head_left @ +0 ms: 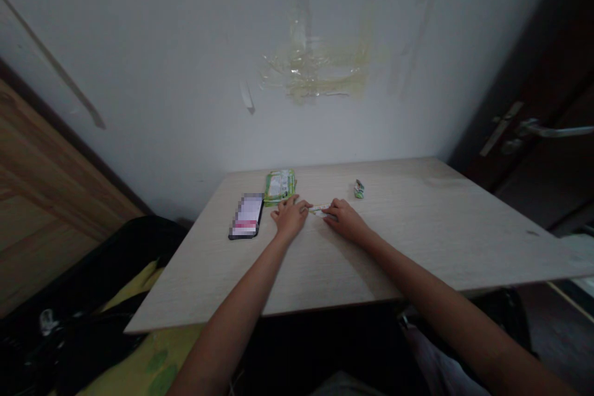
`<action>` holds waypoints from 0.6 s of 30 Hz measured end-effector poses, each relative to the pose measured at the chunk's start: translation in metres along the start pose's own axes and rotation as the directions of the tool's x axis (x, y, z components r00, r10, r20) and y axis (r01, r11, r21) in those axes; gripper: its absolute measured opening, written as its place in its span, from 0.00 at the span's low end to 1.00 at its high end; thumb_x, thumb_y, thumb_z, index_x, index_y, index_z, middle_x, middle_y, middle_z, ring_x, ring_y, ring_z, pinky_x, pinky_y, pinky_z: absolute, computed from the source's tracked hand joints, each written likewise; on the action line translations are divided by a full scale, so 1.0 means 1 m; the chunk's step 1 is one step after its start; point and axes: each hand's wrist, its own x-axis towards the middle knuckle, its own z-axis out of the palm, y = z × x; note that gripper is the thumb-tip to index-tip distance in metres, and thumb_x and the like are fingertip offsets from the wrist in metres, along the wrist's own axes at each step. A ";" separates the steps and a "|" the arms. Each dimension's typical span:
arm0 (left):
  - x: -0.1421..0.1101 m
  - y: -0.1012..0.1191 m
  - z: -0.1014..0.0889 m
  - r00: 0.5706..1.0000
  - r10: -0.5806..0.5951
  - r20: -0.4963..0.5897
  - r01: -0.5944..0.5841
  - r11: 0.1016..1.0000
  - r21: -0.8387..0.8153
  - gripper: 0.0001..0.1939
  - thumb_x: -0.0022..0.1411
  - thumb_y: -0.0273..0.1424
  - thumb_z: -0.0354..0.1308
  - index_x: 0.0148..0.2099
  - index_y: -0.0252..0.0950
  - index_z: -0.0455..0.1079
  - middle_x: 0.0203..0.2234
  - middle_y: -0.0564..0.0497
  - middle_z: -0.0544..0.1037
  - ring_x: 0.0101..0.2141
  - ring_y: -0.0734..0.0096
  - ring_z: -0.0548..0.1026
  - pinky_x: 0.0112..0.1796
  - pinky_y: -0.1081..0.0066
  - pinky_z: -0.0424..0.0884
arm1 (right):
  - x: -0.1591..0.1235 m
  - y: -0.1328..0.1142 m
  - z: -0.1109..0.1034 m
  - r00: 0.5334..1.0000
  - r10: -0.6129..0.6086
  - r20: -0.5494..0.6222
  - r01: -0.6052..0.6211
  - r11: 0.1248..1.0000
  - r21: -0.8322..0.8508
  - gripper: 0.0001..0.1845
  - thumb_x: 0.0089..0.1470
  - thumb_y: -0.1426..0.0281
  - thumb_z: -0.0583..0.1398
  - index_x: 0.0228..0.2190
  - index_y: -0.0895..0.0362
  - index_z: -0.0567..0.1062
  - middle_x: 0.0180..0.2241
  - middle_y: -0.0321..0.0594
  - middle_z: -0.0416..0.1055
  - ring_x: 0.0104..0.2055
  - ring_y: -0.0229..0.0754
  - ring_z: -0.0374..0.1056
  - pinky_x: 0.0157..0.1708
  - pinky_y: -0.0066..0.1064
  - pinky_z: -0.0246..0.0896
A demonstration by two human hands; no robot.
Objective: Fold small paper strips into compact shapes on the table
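Observation:
A narrow folded strip of printed paper [319, 208], white with green and yellow, lies low over the table between my hands. My left hand [291, 218] pinches its left end, with the other fingers bent and resting near the table. On the right end, my right hand [348, 221] is closed with thumb and fingers pressed together. Just behind my left hand lies a stack of green and white printed sheets [280, 186]. Beyond my right hand sits a small folded piece of similar paper [359, 189], standing slightly up from the surface.
A phone [248, 215] with a lit screen lies left of my left hand. The pale wooden table [417, 216] meets a wall with peeling tape [320, 74]. At the right is a dark door with a metal handle [557, 131]. Yellow cloth [158, 359] shows below the table's left edge.

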 end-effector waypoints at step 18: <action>0.003 -0.007 0.006 0.949 0.316 0.010 -0.314 0.945 -0.086 0.09 0.60 0.46 0.62 0.42 0.56 0.80 0.60 0.58 0.69 0.59 0.56 0.60 0.59 0.54 0.55 | -0.003 0.024 0.008 0.986 0.028 -0.163 0.000 0.985 0.170 0.18 0.54 0.84 0.55 0.38 0.58 0.81 0.43 0.47 0.71 0.49 0.45 0.64 0.54 0.40 0.61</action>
